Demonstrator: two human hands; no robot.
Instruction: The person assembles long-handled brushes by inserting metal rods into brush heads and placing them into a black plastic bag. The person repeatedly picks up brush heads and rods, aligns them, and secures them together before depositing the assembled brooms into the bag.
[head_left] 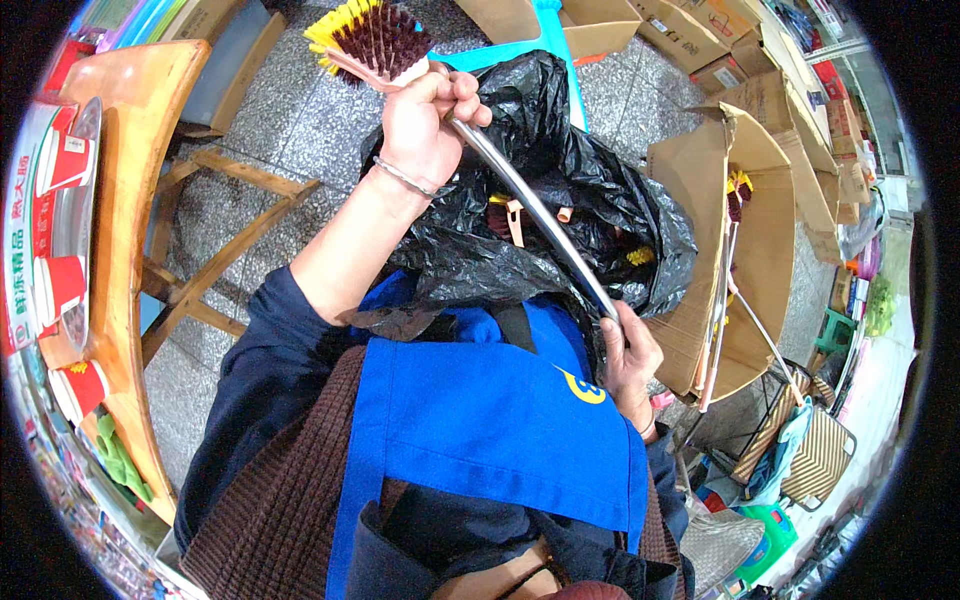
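Observation:
My left hand (428, 118) is closed round the neck of a floor brush head (378, 42) with yellow and dark maroon bristles, held up at the top of the view. From that fist a shiny metal pole (535, 212) slants down to the right. Whether the pole sits inside the brush socket is hidden by my fingers. My right hand (630, 362) grips the pole's lower end, thumb along it. Under the pole, a black plastic bag (625, 190) gapes across my lap. More brush heads (515, 222) with pinkish sockets and maroon or yellow bristles lie inside it.
On the right stands an open cardboard box (690, 165) with long-handled brushes (735, 270) leaning in it. A wooden table (125, 200) with red-and-white tubs (62, 285) is at left, beside a wooden stool frame (240, 240). A turquoise plastic piece (545, 45) and cartons (680, 40) lie ahead.

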